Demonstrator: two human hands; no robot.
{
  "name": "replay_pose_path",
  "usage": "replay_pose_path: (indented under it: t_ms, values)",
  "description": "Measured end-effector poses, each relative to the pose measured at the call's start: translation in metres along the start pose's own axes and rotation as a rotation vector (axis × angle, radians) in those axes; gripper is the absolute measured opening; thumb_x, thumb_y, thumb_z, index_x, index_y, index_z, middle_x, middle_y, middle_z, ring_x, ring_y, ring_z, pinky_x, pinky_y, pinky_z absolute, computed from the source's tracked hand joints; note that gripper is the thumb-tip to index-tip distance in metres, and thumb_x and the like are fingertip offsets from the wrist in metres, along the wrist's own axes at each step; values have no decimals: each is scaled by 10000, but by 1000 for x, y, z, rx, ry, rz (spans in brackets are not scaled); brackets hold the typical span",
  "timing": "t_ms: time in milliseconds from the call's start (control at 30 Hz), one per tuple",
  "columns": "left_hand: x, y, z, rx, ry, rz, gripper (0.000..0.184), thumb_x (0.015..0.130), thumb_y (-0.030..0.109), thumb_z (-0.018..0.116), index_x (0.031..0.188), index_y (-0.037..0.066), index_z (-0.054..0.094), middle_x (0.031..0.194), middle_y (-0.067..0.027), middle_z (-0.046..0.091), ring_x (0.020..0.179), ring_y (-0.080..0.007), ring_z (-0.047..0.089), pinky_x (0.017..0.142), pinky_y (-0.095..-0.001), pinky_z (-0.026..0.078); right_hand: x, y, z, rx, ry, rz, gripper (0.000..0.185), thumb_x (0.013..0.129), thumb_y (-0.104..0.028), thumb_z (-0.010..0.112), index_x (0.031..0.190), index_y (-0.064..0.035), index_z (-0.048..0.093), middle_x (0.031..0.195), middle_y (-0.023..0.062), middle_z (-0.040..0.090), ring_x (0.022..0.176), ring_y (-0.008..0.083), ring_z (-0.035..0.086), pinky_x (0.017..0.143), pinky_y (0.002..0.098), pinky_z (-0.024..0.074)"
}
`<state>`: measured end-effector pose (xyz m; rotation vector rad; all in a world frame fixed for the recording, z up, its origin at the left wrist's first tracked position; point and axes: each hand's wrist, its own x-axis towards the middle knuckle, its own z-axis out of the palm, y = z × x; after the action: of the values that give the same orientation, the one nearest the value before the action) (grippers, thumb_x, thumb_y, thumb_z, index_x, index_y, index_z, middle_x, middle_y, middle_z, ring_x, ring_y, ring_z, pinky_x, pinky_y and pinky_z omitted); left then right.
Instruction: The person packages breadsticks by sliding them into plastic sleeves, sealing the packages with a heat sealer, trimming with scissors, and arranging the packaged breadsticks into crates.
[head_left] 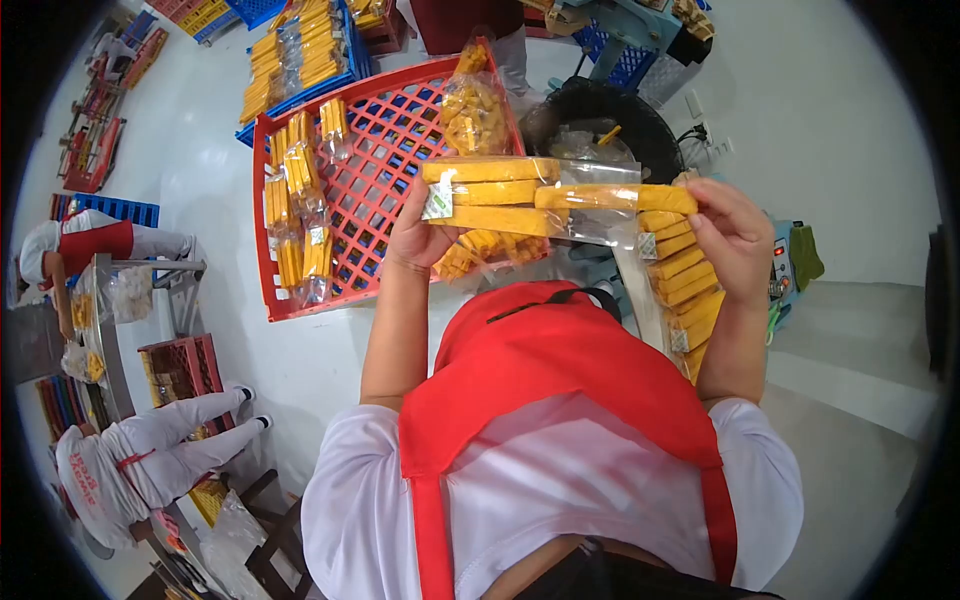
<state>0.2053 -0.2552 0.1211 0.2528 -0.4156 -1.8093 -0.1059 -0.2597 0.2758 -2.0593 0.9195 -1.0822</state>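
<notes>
A clear plastic bag (596, 228) with long yellow sticks (490, 192) and a small green-and-white label is held up across the middle. My left hand (415, 228) grips its closed end on the left. Pinched between the fingers of my right hand (732, 228) is the end of one yellow stick (618, 198), which lies partly inside the bag's mouth and partly outside. Below my right hand, more yellow sticks (688, 290) with labels lie in a row on a narrow surface.
A red crate (370, 170) holds filled packs (302, 165) and a bag of yellow pieces (473, 115). Behind it stands a blue crate (357, 60) with packs. A black round bin (655, 125) and a machine (797, 262) are rightward. Co-workers (165, 440) are at left; another person (470, 25) stands ahead.
</notes>
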Motion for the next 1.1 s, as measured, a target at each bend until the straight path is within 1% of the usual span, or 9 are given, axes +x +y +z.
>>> replay_pose_path:
  t_ms: [67, 167, 233, 367, 500, 567, 667, 867, 1100]
  values:
    - [0, -1, 2, -4, -18, -4, 524, 859, 399, 405, 1279, 108, 290, 1255, -116, 386, 1132, -289, 410, 881, -472, 384, -9, 16, 4, 257, 171, 274, 244, 757, 29, 523, 998, 39, 561, 916, 100, 586, 817, 131, 560, 711, 233, 449]
    - [0, 0, 0, -40, -75, -30, 526, 858, 383, 417, 1282, 101, 283, 1250, -112, 393, 1142, -279, 401, 892, -459, 375, -16, 34, 14, 549, 181, 431, 241, 785, 6, 514, 1020, 49, 542, 910, 96, 584, 779, 121, 568, 693, 226, 464]
    - [0, -1, 0, -71, -118, -55, 528, 857, 368, 430, 1281, 93, 281, 1247, -110, 397, 1147, -271, 397, 898, -442, 374, -19, 35, 14, 513, 160, 458, 236, 791, -5, 514, 1018, 52, 542, 898, 99, 585, 760, 122, 571, 683, 226, 471]
    - [-1, 14, 13, 170, 42, 42, 556, 838, 309, 488, 1287, 68, 265, 1239, -92, 406, 1133, -233, 411, 907, -383, 371, -17, 22, 7, 303, 148, 440, 225, 797, -19, 516, 1006, 57, 545, 849, 96, 592, 718, 120, 576, 648, 229, 480]
    - [3, 15, 11, 218, 84, 66, 585, 825, 292, 517, 1293, 60, 255, 1218, -82, 421, 1113, -214, 427, 918, -374, 356, -21, 30, 10, 341, 149, 520, 211, 809, -53, 506, 989, 50, 546, 802, 97, 597, 669, 120, 578, 621, 227, 480]
    - [5, 13, 13, 172, 80, 59, 585, 823, 291, 520, 1291, 57, 258, 1207, -79, 428, 1109, -215, 430, 920, -372, 354, -23, 42, 12, 708, 126, 680, 208, 824, -96, 492, 975, 38, 541, 771, 99, 599, 631, 118, 577, 593, 219, 476]
    - [4, 13, 14, 127, 80, 29, 582, 821, 289, 523, 1286, 54, 264, 1185, -73, 441, 1103, -216, 435, 921, -366, 354, -25, 51, 16, 849, 55, 788, 215, 833, -130, 481, 968, 28, 535, 767, 104, 598, 616, 118, 576, 584, 218, 477]
    - [0, 26, 18, 287, 107, 60, 582, 825, 283, 518, 1287, 50, 252, 1171, -83, 445, 1072, -214, 465, 874, -353, 407, -23, 26, 13, 620, 35, 734, 249, 818, -86, 502, 1036, 31, 521, 774, 96, 596, 628, 123, 580, 599, 214, 478]
    - [1, 26, 20, 356, 133, 8, 569, 838, 275, 490, 1287, 41, 231, 1172, -89, 439, 1036, -202, 493, 809, -342, 460, -30, 33, 25, 719, -32, 665, 297, 790, -37, 530, 1077, 37, 505, 820, 105, 597, 692, 144, 588, 631, 225, 480]
